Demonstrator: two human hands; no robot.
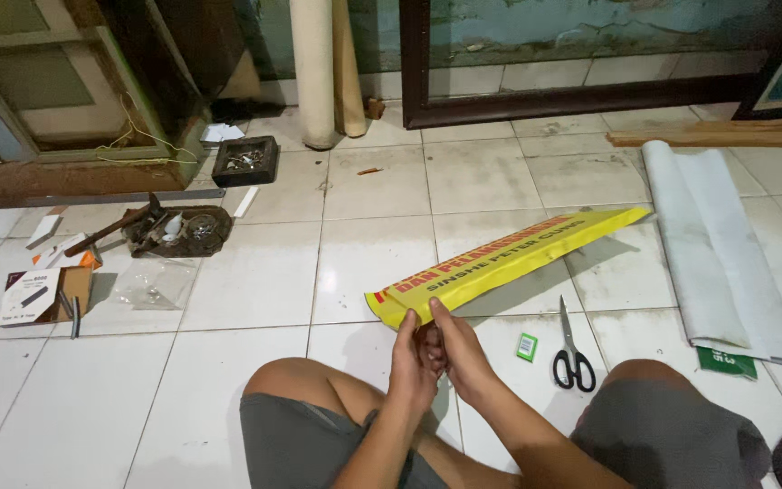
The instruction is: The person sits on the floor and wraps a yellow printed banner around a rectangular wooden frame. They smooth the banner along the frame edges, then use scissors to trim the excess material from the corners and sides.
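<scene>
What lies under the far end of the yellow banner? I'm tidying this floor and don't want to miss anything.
Under the raised yellow banner only white floor tile and shadow show. The near end is pinched by the left hand and right hand; anything beneath there is covered.

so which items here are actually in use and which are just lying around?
In use:
- yellow banner, near end pinched by both hands
- left hand
- right hand

Lying about:
- scissors on the tiles beside the right knee
- small green packet
- white roll
- hammer
- tray of hardware
- clear plastic bag
</scene>
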